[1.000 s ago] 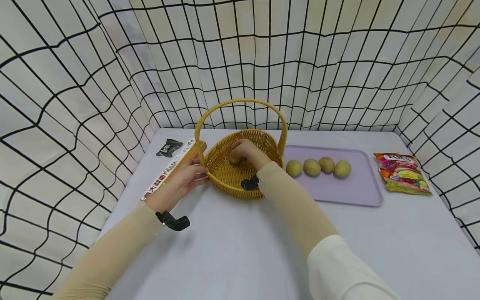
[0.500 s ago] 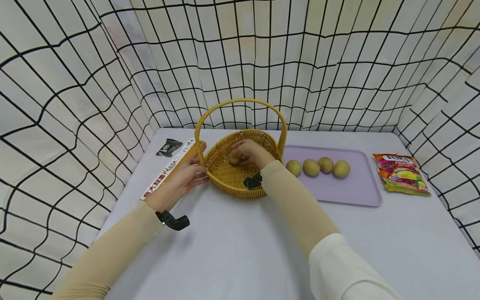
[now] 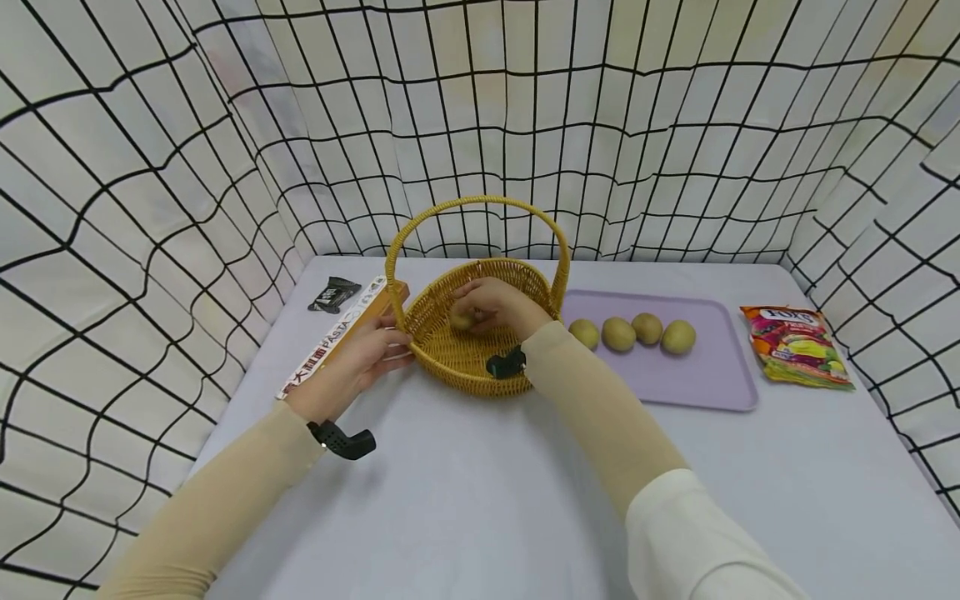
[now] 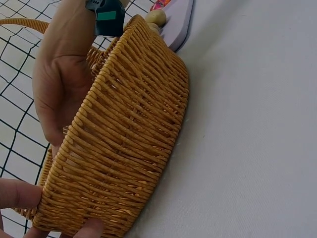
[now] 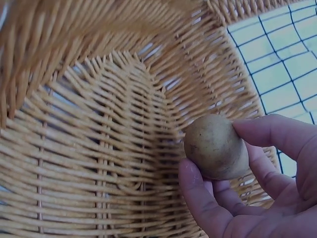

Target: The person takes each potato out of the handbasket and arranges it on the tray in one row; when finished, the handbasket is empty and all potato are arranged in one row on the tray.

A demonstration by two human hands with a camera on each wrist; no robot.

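Observation:
A yellow-brown wicker basket [image 3: 465, 379] with a tall arched handle stands on the table. My left hand [image 3: 367, 354] grips its left rim near the foot of the handle; in the left wrist view its fingers [image 4: 20, 194] lie against the weave. Inside the basket, my right hand [image 3: 498, 304] holds a potato [image 5: 213, 146] between thumb and fingers, low over the woven bottom. In the head view the hand partly covers this potato. Several more potatoes [image 3: 618, 334] lie in a row on a lilac tray [image 3: 682, 387] to the basket's right.
Left of the basket lies a long pasta box [image 3: 337, 337], partly behind my left hand, with a small black packet [image 3: 333, 294] beyond it. A colourful sweets bag [image 3: 798, 347] lies right of the tray. Black netting over white cloth encloses the table's back and sides.
My right wrist has shifted slightly to the right, while the fingers stay on the potato inside the basket. The left hand keeps its place on the rim. The head view has shifted a little.

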